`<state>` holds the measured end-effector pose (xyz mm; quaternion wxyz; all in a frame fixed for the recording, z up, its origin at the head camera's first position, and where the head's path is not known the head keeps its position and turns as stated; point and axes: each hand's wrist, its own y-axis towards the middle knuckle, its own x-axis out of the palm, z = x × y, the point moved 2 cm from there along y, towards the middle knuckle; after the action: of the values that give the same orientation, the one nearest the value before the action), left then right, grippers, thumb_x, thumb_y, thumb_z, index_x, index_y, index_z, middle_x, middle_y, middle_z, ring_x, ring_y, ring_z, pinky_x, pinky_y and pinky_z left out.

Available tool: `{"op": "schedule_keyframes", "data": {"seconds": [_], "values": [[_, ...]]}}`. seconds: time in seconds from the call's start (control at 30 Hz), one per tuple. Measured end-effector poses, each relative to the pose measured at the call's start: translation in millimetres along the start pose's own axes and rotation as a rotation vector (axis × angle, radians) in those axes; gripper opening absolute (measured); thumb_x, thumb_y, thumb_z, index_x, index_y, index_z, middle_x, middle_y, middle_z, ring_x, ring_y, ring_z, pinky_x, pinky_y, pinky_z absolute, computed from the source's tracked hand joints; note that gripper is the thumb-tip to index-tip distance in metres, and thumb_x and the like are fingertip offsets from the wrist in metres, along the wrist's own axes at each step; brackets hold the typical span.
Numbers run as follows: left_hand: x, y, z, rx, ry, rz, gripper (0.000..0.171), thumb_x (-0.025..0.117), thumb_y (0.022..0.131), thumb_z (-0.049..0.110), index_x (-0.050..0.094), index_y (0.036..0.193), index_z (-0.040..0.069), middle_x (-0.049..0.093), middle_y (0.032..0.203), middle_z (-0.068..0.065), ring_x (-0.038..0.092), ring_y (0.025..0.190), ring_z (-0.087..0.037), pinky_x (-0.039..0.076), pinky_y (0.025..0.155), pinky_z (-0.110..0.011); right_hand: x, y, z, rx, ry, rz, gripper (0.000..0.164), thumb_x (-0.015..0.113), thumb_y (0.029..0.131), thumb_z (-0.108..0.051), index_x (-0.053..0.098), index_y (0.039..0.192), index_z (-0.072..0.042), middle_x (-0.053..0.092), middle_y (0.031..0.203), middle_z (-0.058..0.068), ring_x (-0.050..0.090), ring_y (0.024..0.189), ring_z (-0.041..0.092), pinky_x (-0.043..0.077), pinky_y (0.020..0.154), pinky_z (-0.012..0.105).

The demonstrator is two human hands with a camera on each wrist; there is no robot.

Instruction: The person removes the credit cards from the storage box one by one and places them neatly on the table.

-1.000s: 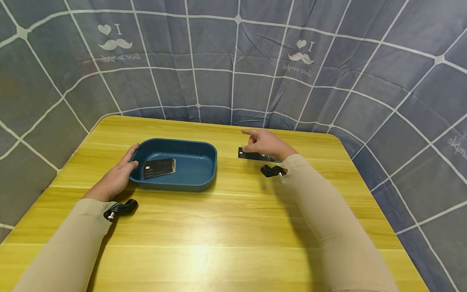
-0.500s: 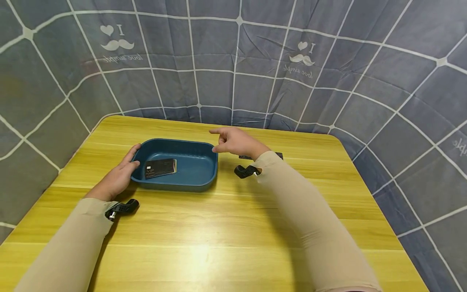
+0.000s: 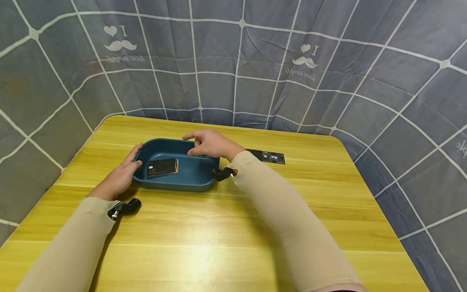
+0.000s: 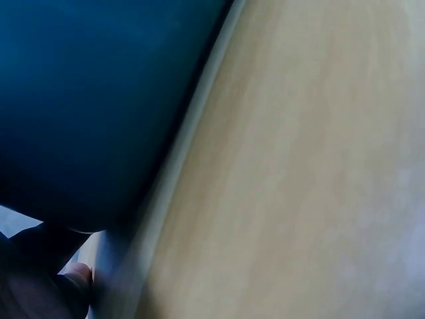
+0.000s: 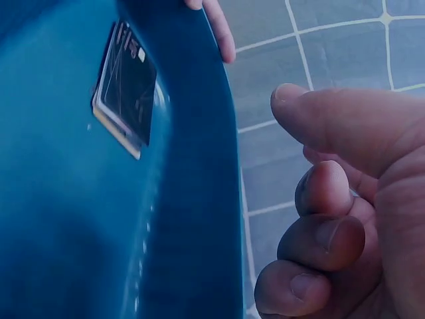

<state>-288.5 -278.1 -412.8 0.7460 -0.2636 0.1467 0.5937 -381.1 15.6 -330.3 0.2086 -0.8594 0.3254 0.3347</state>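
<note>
A deep blue plastic tray [image 3: 182, 188] stands on the table, left of the middle in the head view. My left hand [image 3: 118, 178] holds its left end, thumb at the rim and fingers along the outer wall. Inside the tray lies a small stack of black VIP cards [image 3: 162, 168], slightly fanned, with pale edges showing in the right wrist view. Above the tray's right part hovers my right hand [image 3: 213, 144], index finger and thumb extended, the other fingers loosely bent, nothing between them. More black cards [image 3: 273, 157] lie on the table behind my right wrist, partly hidden by the sleeve.
The yellow wood-grain table [image 3: 168, 239] reaches back to a grey checked curtain [image 3: 219, 52] hanging behind and at the sides. A black wrist camera mount [image 3: 223, 174] sticks out from the right sleeve and overlaps the tray's right end in the head view.
My right hand has moved left, from over the cards on the table to above the tray. More of those cards shows now. The left hand has stayed at the tray's end.
</note>
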Motion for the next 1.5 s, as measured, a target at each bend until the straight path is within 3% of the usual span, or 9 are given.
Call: {"op": "schedule_keyframes", "data": {"seconds": [0.33, 0.73, 0.9, 1.13, 1.5], "values": [[6.1, -8.6, 9.9, -0.009, 0.011, 0.007, 0.061, 0.018, 0.115, 0.041, -0.012, 0.169, 0.037, -0.017, 0.177, -0.006, -0.009, 0.162, -0.049, 0.001, 0.123, -0.078, 18.0, 13.7, -8.5, -0.057, 0.047, 0.000, 0.054, 0.076, 0.098, -0.022, 0.061, 0.149, -0.011, 0.045, 0.061, -0.002, 0.038, 0.053, 0.014, 0.039, 0.062, 0.028], [12.9, -18.7, 13.2, 0.004, 0.010, 0.026, 0.061, 0.018, 0.115, 0.036, -0.010, 0.170, 0.033, -0.016, 0.177, -0.008, -0.010, 0.162, -0.047, 0.001, 0.125, -0.076, 41.6, 25.4, -5.0, -0.018, 0.113, -0.080, 0.053, 0.074, 0.099, -0.017, 0.059, 0.150, -0.011, 0.043, 0.058, -0.004, 0.034, 0.050, 0.012, 0.039, 0.061, 0.025], [15.7, -26.3, 17.4, 0.004, -0.002, 0.031, 0.062, 0.018, 0.115, 0.036, -0.010, 0.170, 0.032, -0.016, 0.177, -0.008, -0.010, 0.162, -0.047, 0.001, 0.125, -0.076, 50.8, 22.9, -3.9, -0.013, 0.157, -0.120, 0.056, 0.073, 0.099, -0.015, 0.057, 0.152, -0.009, 0.050, 0.061, -0.001, 0.039, 0.054, 0.011, 0.039, 0.061, 0.025], [19.6, -36.0, 21.6, -0.010, -0.007, 0.035, 0.062, 0.017, 0.115, 0.035, -0.010, 0.170, 0.031, -0.017, 0.177, -0.009, -0.010, 0.162, -0.048, 0.001, 0.124, -0.077, 59.9, 19.6, -2.1, 0.029, 0.172, -0.183, 0.060, 0.074, 0.099, -0.015, 0.053, 0.155, -0.011, 0.065, 0.081, 0.020, 0.040, 0.055, 0.013, 0.045, 0.072, 0.026], [27.2, -51.5, 21.9, -0.029, -0.016, 0.051, 0.062, 0.018, 0.115, 0.034, -0.010, 0.170, 0.032, -0.017, 0.177, -0.009, -0.011, 0.162, -0.048, 0.001, 0.124, -0.077, 68.0, 19.5, -5.6, 0.050, 0.168, -0.228, 0.063, 0.075, 0.098, -0.014, 0.052, 0.157, -0.012, 0.064, 0.078, 0.014, 0.046, 0.059, 0.012, 0.046, 0.071, 0.026]]}}
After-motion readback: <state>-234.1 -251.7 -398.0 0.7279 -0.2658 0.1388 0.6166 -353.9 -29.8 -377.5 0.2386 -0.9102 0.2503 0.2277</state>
